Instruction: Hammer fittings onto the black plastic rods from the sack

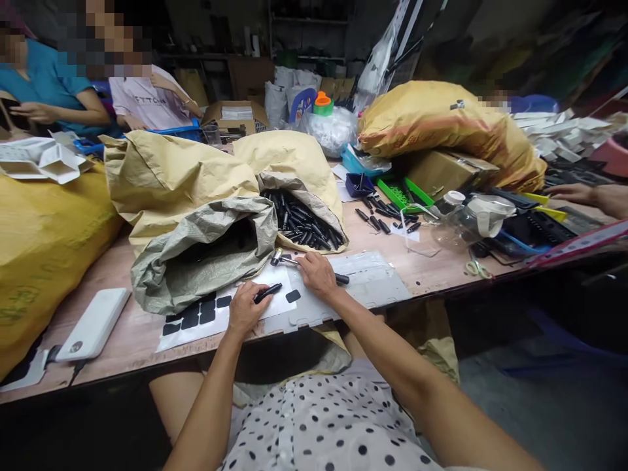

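Observation:
My left hand [244, 309] is closed around a short black stick-shaped part [267, 292] and rests on a white sheet [216, 320] that carries several black stickers [196, 316]. My right hand [316, 273] is closed on a small metal hammer [282, 259], its black handle end showing past my wrist. A single black sticker [293, 296] lies on a grey plastic sheet [367, 281] between my hands. Just behind them an open woven sack [314, 196] shows a heap of the same black parts [304, 222].
A grey-green sack [206, 255] and tan sacks [161, 176] crowd the wooden table [122, 340]. A white power bank [93, 324] lies at left. Loose black parts [383, 219], a green tray [405, 193], a clear bottle [461, 222] and scissors [475, 268] lie at right. Two people sit at far left; another person's hand [574, 193] rests at right.

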Demonstrator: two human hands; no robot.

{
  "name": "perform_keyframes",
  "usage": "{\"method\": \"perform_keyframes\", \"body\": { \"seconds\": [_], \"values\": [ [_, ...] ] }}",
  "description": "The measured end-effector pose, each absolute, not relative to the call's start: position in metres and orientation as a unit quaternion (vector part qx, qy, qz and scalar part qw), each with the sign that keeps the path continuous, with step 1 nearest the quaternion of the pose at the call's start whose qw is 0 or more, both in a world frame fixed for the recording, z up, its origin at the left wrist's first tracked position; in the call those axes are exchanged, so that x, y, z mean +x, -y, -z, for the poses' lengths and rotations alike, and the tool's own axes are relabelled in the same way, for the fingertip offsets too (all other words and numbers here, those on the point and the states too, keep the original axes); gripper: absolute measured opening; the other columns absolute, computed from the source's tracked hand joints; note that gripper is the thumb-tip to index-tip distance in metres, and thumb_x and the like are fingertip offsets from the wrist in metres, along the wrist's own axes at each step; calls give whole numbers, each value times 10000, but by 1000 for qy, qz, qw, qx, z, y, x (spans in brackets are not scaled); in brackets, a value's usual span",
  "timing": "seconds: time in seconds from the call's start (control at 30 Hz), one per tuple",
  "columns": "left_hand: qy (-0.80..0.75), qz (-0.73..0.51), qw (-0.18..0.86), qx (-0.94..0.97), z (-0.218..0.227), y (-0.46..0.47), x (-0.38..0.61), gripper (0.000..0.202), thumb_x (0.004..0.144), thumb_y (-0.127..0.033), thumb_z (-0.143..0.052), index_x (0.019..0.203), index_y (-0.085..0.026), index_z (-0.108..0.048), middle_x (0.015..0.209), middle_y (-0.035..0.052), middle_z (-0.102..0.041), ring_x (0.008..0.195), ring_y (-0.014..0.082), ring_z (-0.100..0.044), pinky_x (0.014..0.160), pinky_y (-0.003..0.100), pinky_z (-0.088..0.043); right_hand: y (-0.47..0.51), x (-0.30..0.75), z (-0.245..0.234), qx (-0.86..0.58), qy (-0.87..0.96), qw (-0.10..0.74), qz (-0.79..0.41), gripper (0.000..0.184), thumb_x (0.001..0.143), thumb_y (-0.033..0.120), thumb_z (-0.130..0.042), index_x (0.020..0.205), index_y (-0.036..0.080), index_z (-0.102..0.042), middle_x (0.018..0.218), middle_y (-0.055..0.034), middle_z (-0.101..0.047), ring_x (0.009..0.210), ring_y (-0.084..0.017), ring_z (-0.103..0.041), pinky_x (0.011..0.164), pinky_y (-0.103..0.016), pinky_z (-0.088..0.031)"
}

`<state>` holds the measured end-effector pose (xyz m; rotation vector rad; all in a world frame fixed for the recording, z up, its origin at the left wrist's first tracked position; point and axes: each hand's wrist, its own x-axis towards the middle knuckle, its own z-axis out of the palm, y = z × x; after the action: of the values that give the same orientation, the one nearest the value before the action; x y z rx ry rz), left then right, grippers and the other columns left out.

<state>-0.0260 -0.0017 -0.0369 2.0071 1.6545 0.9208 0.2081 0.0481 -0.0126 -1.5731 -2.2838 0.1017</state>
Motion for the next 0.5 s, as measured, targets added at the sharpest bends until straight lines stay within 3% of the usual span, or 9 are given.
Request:
{"method": "perform_keyframes", "body": {
  "seconds": [0.23,0.5],
  "values": [
    [-595,-333,240,691,37,0,-26,161,789,-285,-737,936,-279,-803,866,11,-719,897,225,-642,833,346,-520,7,215,15,-533,768,322,-152,364,1023,228,-474,1321,279,-677,1005,-46,-667,948,-199,-646,851,-297,-543],
    [-590,-334,281,679,30,-1,-25,149,760,-268,-730,885,-264,-810,870,20,-738,904,228,-645,831,353,-509,31,213,20,-496,782,321,-198,410,1012,191,-488,1369,297,-661,950,-31,-686,874,-184,-657,828,-309,-565]
  ]
}}
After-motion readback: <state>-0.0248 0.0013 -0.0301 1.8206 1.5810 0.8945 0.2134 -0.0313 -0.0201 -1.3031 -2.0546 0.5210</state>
